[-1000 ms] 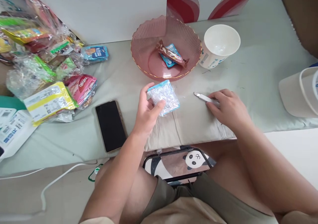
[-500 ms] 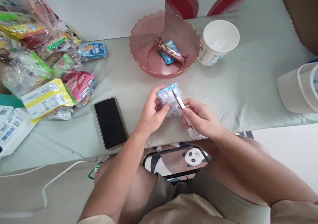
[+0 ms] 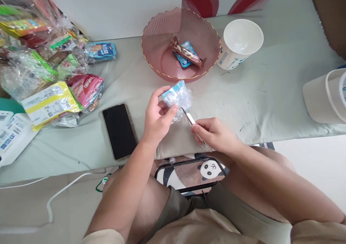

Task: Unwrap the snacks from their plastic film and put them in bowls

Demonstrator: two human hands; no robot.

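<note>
My left hand (image 3: 156, 116) pinches a small snack packet (image 3: 177, 95) with a blue top and crinkled clear wrap, lifted just above the pale green cloth. My right hand (image 3: 213, 134) grips a small white-handled knife (image 3: 190, 119), its blade tip touching the packet's lower right edge. Behind them stands a pink ribbed bowl (image 3: 162, 38) that holds a brown wrapped bar (image 3: 189, 53) lying across a blue packet (image 3: 186, 54).
A white paper cup (image 3: 239, 44) stands right of the bowl. A black phone (image 3: 119, 130) lies left of my left hand. Several snack packets (image 3: 54, 71) are piled at far left. A white container (image 3: 327, 96) lies at the right edge. A panda-print item (image 3: 194, 173) rests at my knees.
My right hand picked the knife up off the cloth and brought it to the packet. The blade has since slid from the packet's face down to its lower right edge.
</note>
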